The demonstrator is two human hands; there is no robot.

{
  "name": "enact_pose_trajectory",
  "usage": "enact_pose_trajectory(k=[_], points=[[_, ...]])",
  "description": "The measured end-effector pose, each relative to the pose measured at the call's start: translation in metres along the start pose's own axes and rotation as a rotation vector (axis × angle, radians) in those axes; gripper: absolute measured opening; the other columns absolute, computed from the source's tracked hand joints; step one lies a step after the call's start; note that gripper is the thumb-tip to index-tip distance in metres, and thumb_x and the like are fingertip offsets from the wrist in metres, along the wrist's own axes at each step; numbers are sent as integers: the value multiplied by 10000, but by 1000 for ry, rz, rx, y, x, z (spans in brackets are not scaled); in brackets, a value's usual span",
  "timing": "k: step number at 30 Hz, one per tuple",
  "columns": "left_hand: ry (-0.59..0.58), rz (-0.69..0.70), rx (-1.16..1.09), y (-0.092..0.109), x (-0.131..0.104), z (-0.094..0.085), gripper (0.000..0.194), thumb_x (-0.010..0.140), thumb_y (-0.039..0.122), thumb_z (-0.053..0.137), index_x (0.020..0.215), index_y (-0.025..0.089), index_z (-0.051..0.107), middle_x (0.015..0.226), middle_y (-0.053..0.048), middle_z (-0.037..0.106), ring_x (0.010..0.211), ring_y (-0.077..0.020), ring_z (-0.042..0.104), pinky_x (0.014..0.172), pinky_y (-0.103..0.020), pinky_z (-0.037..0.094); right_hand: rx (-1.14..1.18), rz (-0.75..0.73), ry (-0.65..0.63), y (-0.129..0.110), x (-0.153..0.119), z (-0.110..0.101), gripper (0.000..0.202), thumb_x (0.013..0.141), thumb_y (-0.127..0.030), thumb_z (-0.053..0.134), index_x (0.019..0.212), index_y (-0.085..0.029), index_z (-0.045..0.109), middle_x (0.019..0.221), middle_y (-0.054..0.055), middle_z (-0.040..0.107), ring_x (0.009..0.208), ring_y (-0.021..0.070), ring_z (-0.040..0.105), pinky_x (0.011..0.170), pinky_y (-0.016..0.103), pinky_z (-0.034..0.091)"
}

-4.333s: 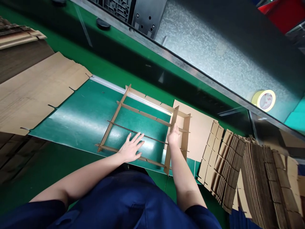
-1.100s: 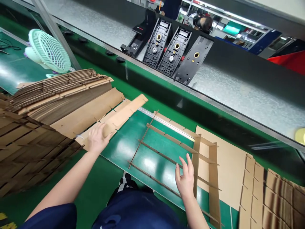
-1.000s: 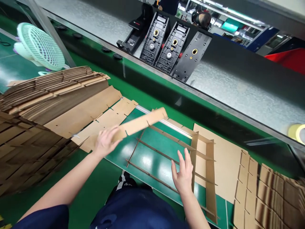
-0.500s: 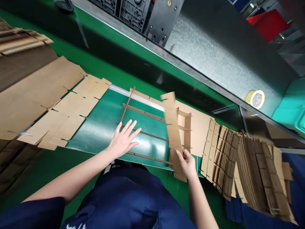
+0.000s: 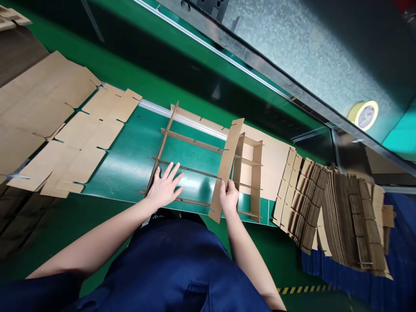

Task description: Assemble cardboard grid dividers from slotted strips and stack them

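My right hand (image 5: 229, 197) pinches a slotted cardboard strip (image 5: 231, 141) near its lower part. The strip stands tilted over the crosswise strips of a cardboard divider grid (image 5: 195, 144); whether its slots are seated I cannot tell. With fingers spread, my left hand (image 5: 164, 186) lies over the left end of the grid, close to its end strip (image 5: 166, 132). On the grid's right side, upright strips (image 5: 256, 173) cross the others to form small cells. A flat cardboard sheet (image 5: 271, 162) lies beneath that end.
Flat slotted cardboard sheets (image 5: 87, 134) lie on the green table (image 5: 130, 160) at the left. Bundles of slotted strips (image 5: 338, 212) stand at the right. A yellow tape roll (image 5: 363, 115) rests on the metal shelf (image 5: 312, 56) behind.
My right hand has moved left with the cardboard strip, which now leans the other way across the grid. My left hand stays spread near the left end. The view has shifted.
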State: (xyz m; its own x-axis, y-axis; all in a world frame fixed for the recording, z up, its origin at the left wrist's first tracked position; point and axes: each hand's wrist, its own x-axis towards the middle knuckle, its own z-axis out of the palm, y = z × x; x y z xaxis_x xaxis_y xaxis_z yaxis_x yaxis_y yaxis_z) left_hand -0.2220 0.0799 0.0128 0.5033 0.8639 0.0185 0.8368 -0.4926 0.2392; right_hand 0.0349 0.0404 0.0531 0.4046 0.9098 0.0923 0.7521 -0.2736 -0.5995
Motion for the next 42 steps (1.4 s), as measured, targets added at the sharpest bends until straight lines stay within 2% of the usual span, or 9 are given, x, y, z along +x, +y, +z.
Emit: enact_pose_trajectory(k=[6,16,23,29,37,42], points=[[0,5,-11,-1,0,0,522,933,473,404,1388,233,491,1593,-85,116,1463,-330,80,1132,-631,68,-56,-17,-4,2,8,3,306,892,-471,379,692,-242,345,536,-49,373,486,125,347,518,263,313],[23,-3,-63,0,-1,1,512,923,466,421,1375,240,510,1594,-79,121,1458,-347,92,1131,-634,94,-193,-33,7,12,1,36,350,934,-442,292,818,-192,508,641,35,561,562,170,506,580,282,375],[4,-9,-55,1,0,1,518,930,469,395,1381,238,501,1595,-80,109,1460,-346,84,1123,-640,99,-348,-21,-12,12,2,44,341,940,-406,305,833,-178,535,664,44,588,551,164,510,533,266,304],[17,3,-69,0,0,0,509,926,459,406,1371,234,511,1594,-84,117,1460,-339,93,1122,-632,119,-425,-42,-65,9,4,45,293,952,-358,324,836,-178,524,671,39,587,554,155,500,518,257,248],[33,-16,-96,1,1,1,495,912,458,437,1353,254,532,1594,-70,137,1458,-344,102,1134,-613,113,-380,-154,-64,17,8,43,346,962,-386,270,795,-189,501,622,22,549,542,157,500,516,259,280],[26,-15,-87,1,1,1,491,917,459,426,1342,242,540,1594,-80,131,1458,-340,104,1132,-618,105,-408,-53,-132,15,7,41,318,955,-378,296,874,-177,528,625,17,558,534,161,497,518,261,281]])
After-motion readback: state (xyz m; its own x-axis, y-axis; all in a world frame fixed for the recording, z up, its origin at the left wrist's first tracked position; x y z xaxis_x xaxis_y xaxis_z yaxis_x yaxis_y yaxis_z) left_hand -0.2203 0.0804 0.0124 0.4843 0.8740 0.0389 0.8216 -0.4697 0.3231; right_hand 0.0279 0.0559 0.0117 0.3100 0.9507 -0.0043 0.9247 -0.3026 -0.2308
